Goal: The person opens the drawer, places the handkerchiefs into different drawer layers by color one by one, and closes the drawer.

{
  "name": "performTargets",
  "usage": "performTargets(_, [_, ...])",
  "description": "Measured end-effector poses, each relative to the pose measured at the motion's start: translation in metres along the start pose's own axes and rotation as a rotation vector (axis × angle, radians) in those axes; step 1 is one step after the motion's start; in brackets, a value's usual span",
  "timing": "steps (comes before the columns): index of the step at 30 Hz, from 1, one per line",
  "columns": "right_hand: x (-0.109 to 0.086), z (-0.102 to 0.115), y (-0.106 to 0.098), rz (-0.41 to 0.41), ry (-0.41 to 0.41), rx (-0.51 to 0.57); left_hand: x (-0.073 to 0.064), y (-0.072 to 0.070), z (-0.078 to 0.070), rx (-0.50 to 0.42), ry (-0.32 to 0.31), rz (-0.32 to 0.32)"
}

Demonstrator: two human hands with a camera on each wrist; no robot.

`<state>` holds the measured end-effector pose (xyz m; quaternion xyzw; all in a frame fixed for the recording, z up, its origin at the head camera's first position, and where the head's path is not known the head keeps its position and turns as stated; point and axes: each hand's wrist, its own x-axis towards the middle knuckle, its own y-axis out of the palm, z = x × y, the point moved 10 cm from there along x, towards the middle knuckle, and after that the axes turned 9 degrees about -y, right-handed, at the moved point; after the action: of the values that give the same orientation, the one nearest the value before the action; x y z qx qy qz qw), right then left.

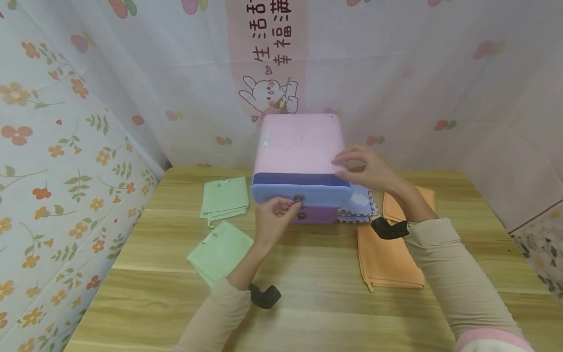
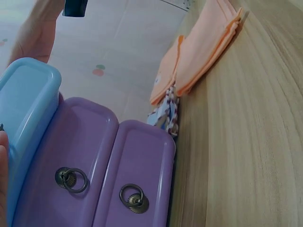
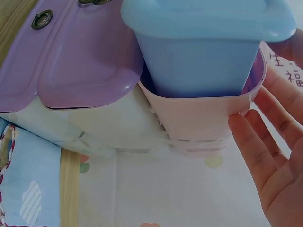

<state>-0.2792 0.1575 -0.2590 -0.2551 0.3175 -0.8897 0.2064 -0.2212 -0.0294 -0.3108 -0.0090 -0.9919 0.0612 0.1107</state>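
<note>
A small drawer cabinet with a pink top stands at the back of the table. Its top drawer, light blue, is pulled part way out, leaving a dark gap behind its front. My left hand pinches the metal ring pull on that drawer. Below it, two purple drawers with bronze ring pulls are closed. My right hand touches the cabinet's top right edge, its fingers extended and spread. In the right wrist view, the fingertips rest against the pink shell beside the blue drawer.
Two folded green cloths lie left of the cabinet. To the right are two folded orange cloths, with blue cloths with patterned trim against the cabinet's side. A printed curtain hangs behind the wooden table.
</note>
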Motion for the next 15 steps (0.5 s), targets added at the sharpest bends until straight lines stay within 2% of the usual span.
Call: performTargets(15, [0.004, -0.002, -0.001, -0.031, -0.07, -0.01, -0.021, 0.002, 0.007, -0.065, -0.092, 0.019])
